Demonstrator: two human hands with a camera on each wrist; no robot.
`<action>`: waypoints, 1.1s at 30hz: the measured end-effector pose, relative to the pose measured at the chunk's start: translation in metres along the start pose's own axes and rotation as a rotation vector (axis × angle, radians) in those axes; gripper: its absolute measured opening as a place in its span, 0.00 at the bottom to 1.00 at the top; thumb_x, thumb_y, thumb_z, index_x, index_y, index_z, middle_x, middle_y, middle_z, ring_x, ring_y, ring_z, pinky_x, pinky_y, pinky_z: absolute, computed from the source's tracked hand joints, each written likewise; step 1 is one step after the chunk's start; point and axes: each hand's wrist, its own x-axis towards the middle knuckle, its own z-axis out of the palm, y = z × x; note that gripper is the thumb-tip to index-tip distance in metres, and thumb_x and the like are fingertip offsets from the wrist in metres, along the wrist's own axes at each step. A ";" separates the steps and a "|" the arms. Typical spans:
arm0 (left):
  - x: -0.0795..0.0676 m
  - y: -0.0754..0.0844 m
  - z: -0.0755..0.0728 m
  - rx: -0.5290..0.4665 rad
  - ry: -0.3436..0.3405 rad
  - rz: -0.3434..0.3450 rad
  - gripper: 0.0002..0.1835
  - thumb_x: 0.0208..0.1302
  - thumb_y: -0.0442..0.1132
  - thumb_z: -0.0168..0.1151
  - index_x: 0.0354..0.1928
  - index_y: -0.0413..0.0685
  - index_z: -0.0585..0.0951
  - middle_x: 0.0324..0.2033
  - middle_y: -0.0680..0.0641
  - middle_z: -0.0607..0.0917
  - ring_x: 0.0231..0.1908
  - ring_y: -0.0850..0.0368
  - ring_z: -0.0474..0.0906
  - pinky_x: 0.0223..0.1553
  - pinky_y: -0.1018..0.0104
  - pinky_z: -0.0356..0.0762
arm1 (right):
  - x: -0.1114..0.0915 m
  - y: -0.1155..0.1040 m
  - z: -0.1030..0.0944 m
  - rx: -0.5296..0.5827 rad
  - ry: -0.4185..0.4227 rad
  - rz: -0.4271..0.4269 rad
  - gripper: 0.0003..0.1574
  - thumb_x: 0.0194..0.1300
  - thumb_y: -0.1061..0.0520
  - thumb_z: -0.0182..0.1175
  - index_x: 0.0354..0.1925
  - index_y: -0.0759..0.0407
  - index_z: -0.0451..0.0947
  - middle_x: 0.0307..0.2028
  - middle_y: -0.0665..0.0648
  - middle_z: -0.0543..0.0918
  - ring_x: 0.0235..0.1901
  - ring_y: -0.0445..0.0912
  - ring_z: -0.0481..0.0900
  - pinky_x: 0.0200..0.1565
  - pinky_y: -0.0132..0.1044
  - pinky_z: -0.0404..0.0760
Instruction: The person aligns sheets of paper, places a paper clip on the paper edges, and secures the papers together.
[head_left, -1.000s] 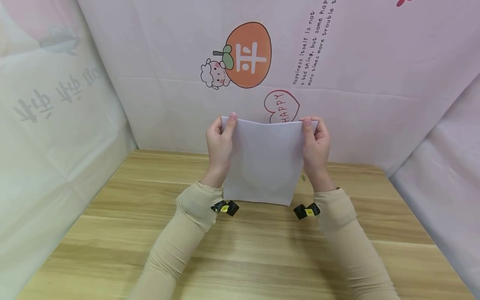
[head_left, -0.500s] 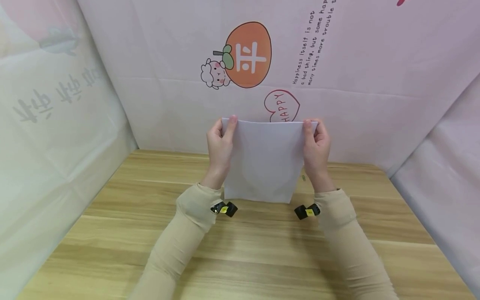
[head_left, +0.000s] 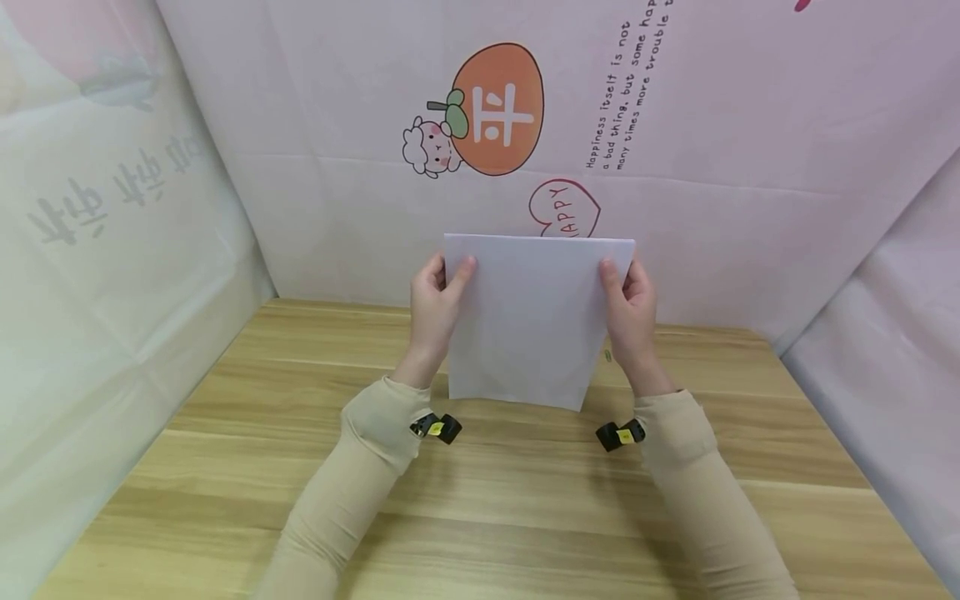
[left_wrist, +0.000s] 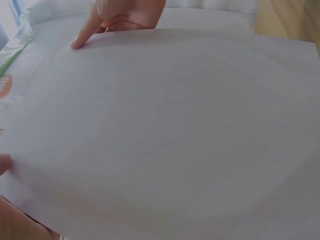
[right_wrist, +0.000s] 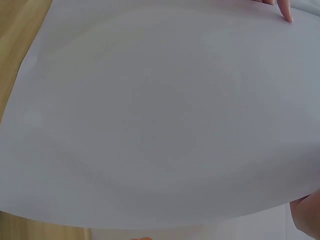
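Note:
A plain white sheet of paper (head_left: 528, 325) is held up between both hands, its top edge nearly straight. My left hand (head_left: 437, 304) grips its left side a little below the top corner, thumb on the near face and fingers behind. On the opposite side my right hand (head_left: 630, 308) pinches the paper the same way. The left wrist view is filled by the paper (left_wrist: 170, 125), with the right hand (left_wrist: 127, 15) at the far edge. In the right wrist view the blank paper (right_wrist: 150, 115) covers most of the picture. The curled fingers behind the sheet are mostly hidden.
A wood-grain table (head_left: 510, 508) lies below. A small green item (head_left: 607, 356) sits on it just right of the paper. Pale printed cloth (head_left: 337, 225) hangs behind and at both sides. A small black camera (head_left: 621, 434) is strapped at each wrist.
Both hands have slid slightly down the paper's sides, thumbs now below its top edge. The dip in the middle of that edge has flattened out.

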 end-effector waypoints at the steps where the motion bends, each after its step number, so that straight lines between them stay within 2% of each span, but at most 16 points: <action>1: 0.000 -0.001 -0.001 0.000 -0.006 -0.002 0.16 0.65 0.41 0.61 0.46 0.34 0.78 0.40 0.40 0.82 0.37 0.59 0.78 0.41 0.67 0.77 | -0.001 0.001 0.000 -0.002 -0.007 -0.007 0.17 0.69 0.49 0.54 0.51 0.56 0.73 0.40 0.50 0.80 0.38 0.42 0.80 0.38 0.29 0.82; 6: -0.003 -0.005 -0.004 0.004 -0.043 -0.023 0.17 0.64 0.40 0.62 0.49 0.35 0.78 0.43 0.38 0.82 0.39 0.57 0.78 0.44 0.65 0.78 | -0.005 0.006 -0.003 -0.017 -0.027 0.017 0.20 0.69 0.48 0.54 0.53 0.58 0.73 0.39 0.50 0.82 0.37 0.41 0.81 0.36 0.29 0.82; 12: -0.008 -0.013 -0.009 0.028 -0.067 -0.082 0.17 0.61 0.37 0.64 0.50 0.35 0.78 0.45 0.37 0.82 0.41 0.54 0.79 0.44 0.63 0.78 | -0.012 0.013 -0.008 -0.047 -0.080 0.090 0.26 0.68 0.47 0.55 0.59 0.59 0.69 0.43 0.49 0.81 0.41 0.40 0.81 0.39 0.28 0.81; 19: -0.010 -0.023 -0.015 0.067 -0.113 -0.086 0.20 0.60 0.33 0.65 0.53 0.35 0.77 0.48 0.36 0.82 0.46 0.50 0.80 0.50 0.58 0.77 | -0.018 0.021 -0.013 -0.016 -0.156 0.101 0.23 0.64 0.56 0.62 0.55 0.59 0.70 0.43 0.48 0.81 0.42 0.39 0.82 0.41 0.29 0.82; 26: -0.013 -0.037 -0.022 0.117 -0.175 -0.131 0.21 0.59 0.33 0.65 0.55 0.34 0.76 0.50 0.36 0.82 0.50 0.46 0.80 0.53 0.53 0.77 | -0.024 0.031 -0.021 -0.106 -0.248 0.110 0.26 0.63 0.56 0.62 0.57 0.58 0.69 0.48 0.49 0.81 0.46 0.39 0.81 0.44 0.29 0.81; 33: -0.017 -0.044 -0.025 0.157 -0.191 -0.155 0.22 0.58 0.31 0.66 0.54 0.34 0.76 0.49 0.34 0.82 0.48 0.45 0.80 0.50 0.55 0.78 | -0.029 0.037 -0.027 -0.140 -0.328 0.156 0.28 0.62 0.59 0.63 0.59 0.59 0.67 0.51 0.50 0.81 0.47 0.37 0.81 0.45 0.28 0.80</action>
